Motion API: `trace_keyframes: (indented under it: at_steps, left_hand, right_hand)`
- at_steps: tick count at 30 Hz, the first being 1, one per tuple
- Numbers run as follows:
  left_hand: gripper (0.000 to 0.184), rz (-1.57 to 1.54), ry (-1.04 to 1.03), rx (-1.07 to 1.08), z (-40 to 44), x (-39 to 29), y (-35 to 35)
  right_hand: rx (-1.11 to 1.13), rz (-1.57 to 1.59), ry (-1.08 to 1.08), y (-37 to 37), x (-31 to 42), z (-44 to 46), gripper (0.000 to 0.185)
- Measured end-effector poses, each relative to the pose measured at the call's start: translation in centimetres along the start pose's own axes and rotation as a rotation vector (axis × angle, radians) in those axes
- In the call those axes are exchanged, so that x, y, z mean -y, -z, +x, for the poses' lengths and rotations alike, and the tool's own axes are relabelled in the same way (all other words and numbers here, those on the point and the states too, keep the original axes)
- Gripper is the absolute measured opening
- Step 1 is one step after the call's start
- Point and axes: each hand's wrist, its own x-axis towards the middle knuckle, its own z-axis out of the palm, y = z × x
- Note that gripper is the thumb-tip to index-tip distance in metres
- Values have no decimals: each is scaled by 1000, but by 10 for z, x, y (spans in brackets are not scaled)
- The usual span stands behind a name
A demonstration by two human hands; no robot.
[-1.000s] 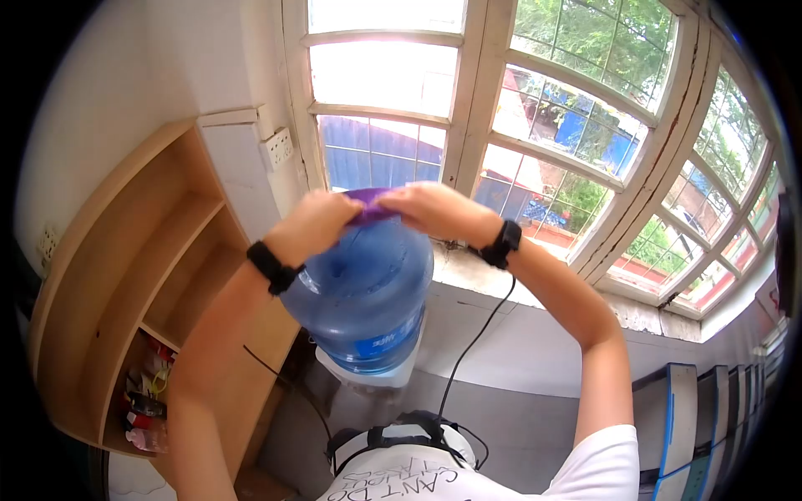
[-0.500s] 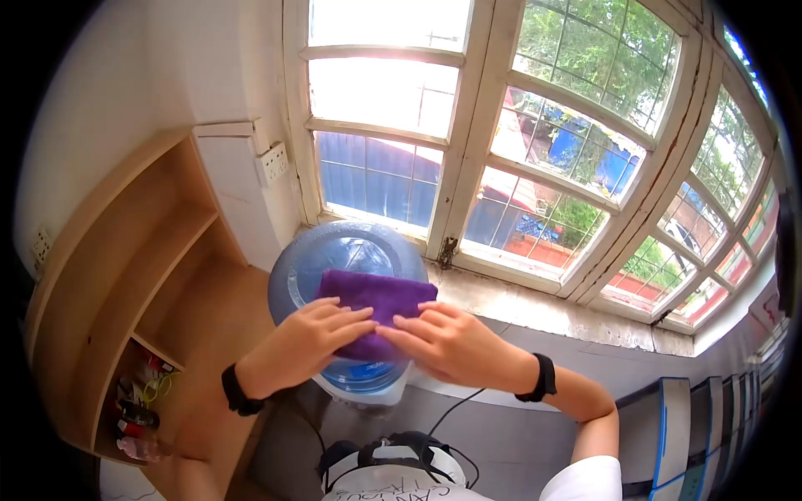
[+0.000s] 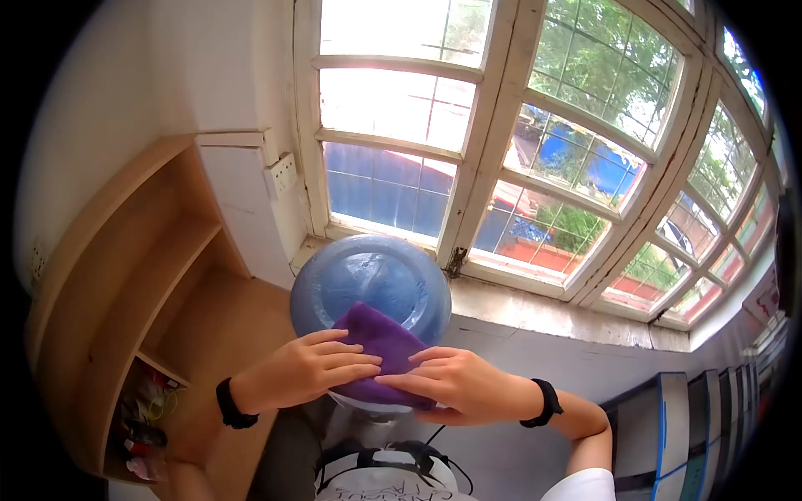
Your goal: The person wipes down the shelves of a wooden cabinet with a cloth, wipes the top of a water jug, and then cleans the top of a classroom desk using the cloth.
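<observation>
A folded purple cloth [image 3: 386,341] is between my two hands, one corner pointing up over the blue water bottle [image 3: 334,271]. My left hand [image 3: 305,371] lies across the cloth's left side, fingers pointing right and thumb out of sight. On the right side my right hand [image 3: 455,386] grips the cloth, its lower fingers partly beneath the edge. The fingertips of both hands nearly meet at the middle of the cloth. The large round bottle stands upright just behind, partly covered by the cloth. Each wrist wears a black band.
A wooden shelf unit [image 3: 180,242] with small items in a lower compartment stands at the left. White-framed windows [image 3: 468,159] rise behind a worn sill [image 3: 535,316]. Grey-and-blue upright panels [image 3: 672,426] line the lower right. A power socket [image 3: 284,173] is on the wall.
The cloth has turned, so a corner rather than a straight edge points away from me. Both hands have shifted slightly nearer to me with it, and more of the bottle's top shows.
</observation>
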Motion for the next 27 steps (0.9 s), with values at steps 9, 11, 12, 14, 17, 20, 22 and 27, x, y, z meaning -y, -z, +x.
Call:
trace_keyframes:
  at_steps: [9,11,12,14,17,20,22,27]
  left_hand:
    - [43,229,30,-244,19,45,45]
    - [42,413,11,-366,27,63,52]
    - [42,471,-1,-381,31,72,53]
    - [42,586,-23,-413,36,89,46]
    - [40,589,-10,-297,27,107,19]
    - [43,296,-20,-199,5,100,4]
    - [48,154,-4,-160,-10,94,-1]
    - [57,-12,-27,-118,-39,68,8]
  right_hand:
    - [-124,-490,-115,57,2,58,45]
    - [-236,-593,-119,55,-18,70,45]
    - [-250,-620,-122,54,-27,75,45]
    - [-255,-647,-120,46,-46,82,45]
    - [-159,-613,-147,21,-79,84,45]
    - [-16,-519,-228,-5,-74,81,43]
    - [-31,-469,-228,-15,-57,77,42]
    - [35,-294,-291,-16,0,74,47]
